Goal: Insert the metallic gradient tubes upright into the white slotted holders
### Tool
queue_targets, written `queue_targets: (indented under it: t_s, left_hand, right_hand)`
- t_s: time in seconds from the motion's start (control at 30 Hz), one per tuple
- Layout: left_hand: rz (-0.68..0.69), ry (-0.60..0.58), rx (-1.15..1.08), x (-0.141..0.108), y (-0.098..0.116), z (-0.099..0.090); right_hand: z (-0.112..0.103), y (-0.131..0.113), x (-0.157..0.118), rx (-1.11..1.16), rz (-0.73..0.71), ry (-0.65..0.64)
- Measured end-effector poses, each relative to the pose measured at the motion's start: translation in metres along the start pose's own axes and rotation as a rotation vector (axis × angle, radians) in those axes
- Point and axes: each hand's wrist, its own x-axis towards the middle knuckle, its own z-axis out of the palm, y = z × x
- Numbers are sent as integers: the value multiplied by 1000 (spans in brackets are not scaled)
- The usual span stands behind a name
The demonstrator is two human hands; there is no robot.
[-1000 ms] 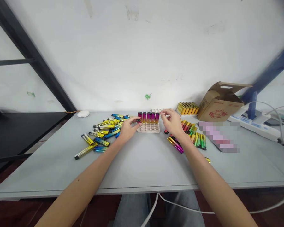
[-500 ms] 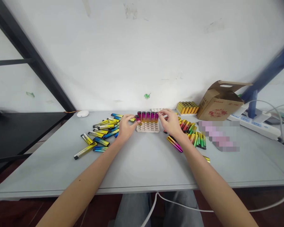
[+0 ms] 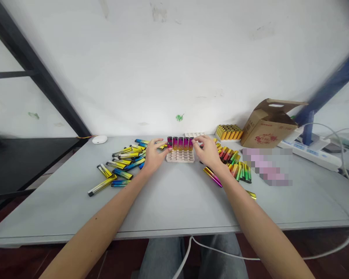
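A white tray [image 3: 180,156] with rows of holes stands at the middle of the table. Along its far side is a row of upright purple-and-gold lighters [image 3: 180,143]. At the row's left end my left hand [image 3: 154,155] is closed, thumb and fingers pinching a purple lighter [image 3: 170,145] in front of the leftmost standing one. My right hand [image 3: 206,150] is at the other end, its thumb and fingertips closed on the rightmost lighter [image 3: 191,144]. The near rows of holes hold nothing.
Yellow and blue lighters [image 3: 122,173] lie loose at left; red, green and gold ones [image 3: 241,170] at right. Behind are a filled tray of yellow lighters [image 3: 229,132], another white tray [image 3: 194,135], a cardboard box [image 3: 269,131], a power strip [image 3: 311,155] and a white case [image 3: 99,139].
The lighter in my left hand has turned and risen slightly, its end now facing me in front of the leftmost standing one. My right hand stays at the row's right end.
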Motion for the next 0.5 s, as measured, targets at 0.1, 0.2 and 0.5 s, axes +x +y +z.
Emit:
queue_targets:
  t_s: [0.1, 0.2, 0.5]
  left_hand:
    - [-15, 2, 10, 0, -3, 2]
    - [-45, 20, 18, 1, -3, 3]
    - [84, -59, 135, -2, 0, -1]
  right_hand:
    - [1, 3, -2, -203, 90, -50]
    - [6, 6, -5, -310, 121, -142]
    - [22, 2, -16, -425, 16, -257]
